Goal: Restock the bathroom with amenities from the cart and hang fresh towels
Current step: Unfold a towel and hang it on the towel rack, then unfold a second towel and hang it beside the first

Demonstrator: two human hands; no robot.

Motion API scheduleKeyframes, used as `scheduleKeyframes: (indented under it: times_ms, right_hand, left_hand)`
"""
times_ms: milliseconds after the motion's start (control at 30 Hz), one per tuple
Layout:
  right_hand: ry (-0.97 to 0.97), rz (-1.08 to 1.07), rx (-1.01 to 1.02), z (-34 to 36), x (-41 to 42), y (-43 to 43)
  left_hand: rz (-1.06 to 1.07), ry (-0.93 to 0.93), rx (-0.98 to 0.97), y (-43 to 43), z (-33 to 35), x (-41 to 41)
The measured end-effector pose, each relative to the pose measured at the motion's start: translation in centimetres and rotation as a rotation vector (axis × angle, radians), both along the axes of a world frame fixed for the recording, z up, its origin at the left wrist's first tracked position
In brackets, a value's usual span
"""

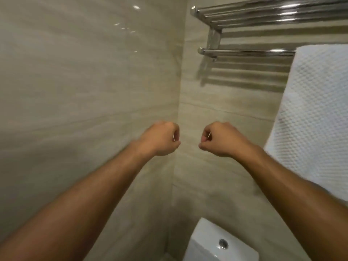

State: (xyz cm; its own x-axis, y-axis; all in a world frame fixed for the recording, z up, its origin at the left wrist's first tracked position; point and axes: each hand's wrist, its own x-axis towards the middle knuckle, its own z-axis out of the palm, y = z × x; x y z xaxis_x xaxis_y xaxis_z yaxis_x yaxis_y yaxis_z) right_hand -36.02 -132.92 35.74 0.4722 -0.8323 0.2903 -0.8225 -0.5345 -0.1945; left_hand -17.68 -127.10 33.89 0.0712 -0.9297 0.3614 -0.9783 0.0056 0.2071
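Note:
A white textured towel (310,117) hangs from the lower bar of a chrome towel rack (244,52) at the upper right. My left hand (162,138) and my right hand (218,139) are raised side by side in front of the wall corner, left of the towel and below the rack. Both have their fingers curled into loose fists. A thin pale sliver shows at the fingers of each hand; I cannot tell what it is. Neither hand touches the towel or the rack.
Beige tiled walls meet in a corner (177,113) straight ahead. A white toilet cistern (212,245) with a chrome flush button (223,243) stands below, at the bottom edge. The rack's upper shelf (273,14) of several bars juts out at head height.

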Motion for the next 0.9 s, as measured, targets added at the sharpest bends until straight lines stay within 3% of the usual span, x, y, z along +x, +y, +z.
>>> scheduleKeyframes:
  times_ms: [233, 500, 900]
  right_hand:
    - [0.052, 0.515, 0.079, -4.6, 12.1, 10.8]
    - [0.107, 1.055, 0.095, -6.9, 23.6, 32.7]
    - [0.266, 1.715, 0.109, -11.8, 26.5, 69.3]
  left_hand:
    - [0.436, 0.012, 0.08, 18.1, -3.9, 6.8]
    - [0.97, 0.076, 0.049, 44.8, -6.3, 10.6]
    - [1.582, 0.263, 0.046, 80.4, -12.3, 3.8]
